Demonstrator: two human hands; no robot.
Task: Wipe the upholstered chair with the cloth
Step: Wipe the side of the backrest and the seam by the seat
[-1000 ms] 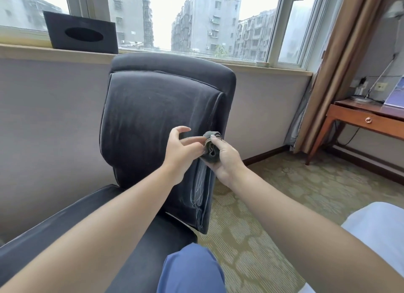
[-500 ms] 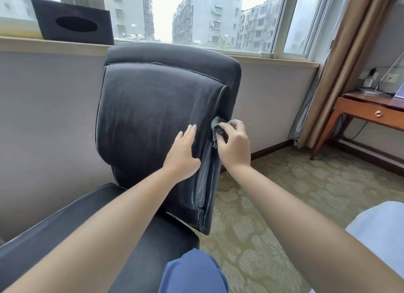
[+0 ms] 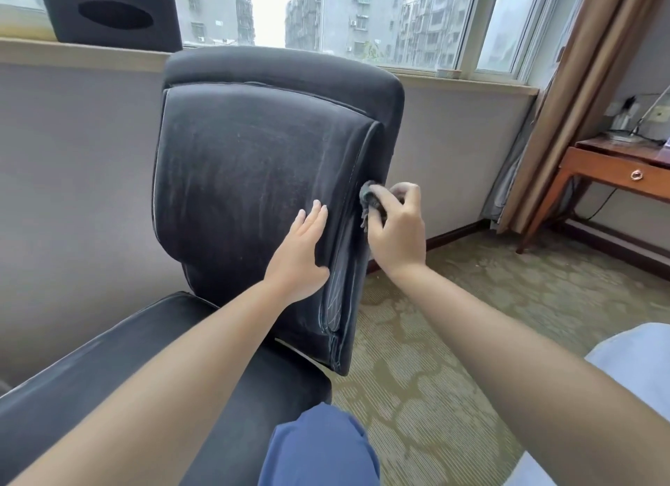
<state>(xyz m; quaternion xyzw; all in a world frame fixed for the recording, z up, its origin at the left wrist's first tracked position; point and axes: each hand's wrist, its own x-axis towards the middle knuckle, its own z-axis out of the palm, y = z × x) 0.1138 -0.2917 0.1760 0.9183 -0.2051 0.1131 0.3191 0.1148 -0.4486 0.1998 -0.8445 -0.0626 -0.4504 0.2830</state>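
Left hand flat on the chair back, right hand gripping the bunched cloth against its side edge.

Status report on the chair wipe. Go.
Left hand flat on chair backrest. Right hand grips cloth at backrest's side edge. Nothing in the way.

Daylit window, patterned carpet, wooden desk, tan curtain.
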